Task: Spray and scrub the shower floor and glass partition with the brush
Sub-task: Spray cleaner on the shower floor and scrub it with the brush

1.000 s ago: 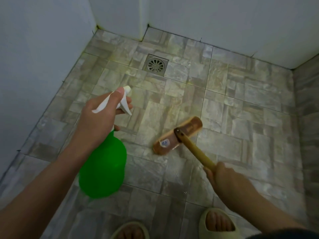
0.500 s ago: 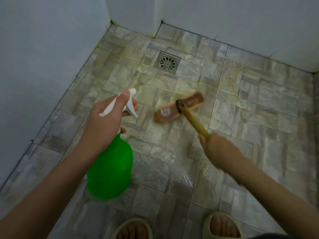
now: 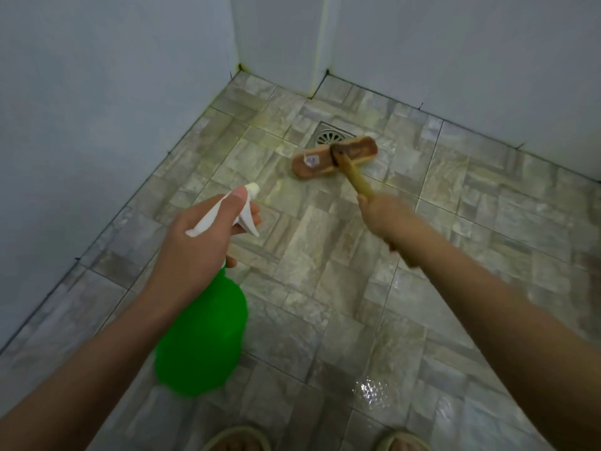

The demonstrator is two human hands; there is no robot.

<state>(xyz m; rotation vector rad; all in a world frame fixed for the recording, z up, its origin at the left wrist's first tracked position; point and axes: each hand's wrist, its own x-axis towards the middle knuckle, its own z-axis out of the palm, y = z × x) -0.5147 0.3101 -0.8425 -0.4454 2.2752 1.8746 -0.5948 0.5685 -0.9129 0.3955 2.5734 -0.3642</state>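
Head: wooden oblong brush [image 3: 335, 156] on wet stone-pattern tile floor [image 3: 325, 271].

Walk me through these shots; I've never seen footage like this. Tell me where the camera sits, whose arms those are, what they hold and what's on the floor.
There is no machine here. A person wears one wide-angle camera on the head, looking down, so the two bare arms are their own. The left hand grips the white trigger top of a green spray bottle, which hangs above the floor. The right hand grips the wooden handle of a brush, whose head rests on the tiled floor at the near edge of the round drain. Pale walls close in the corner. A wet patch shines low in the picture, and two slippers show at the bottom edge.
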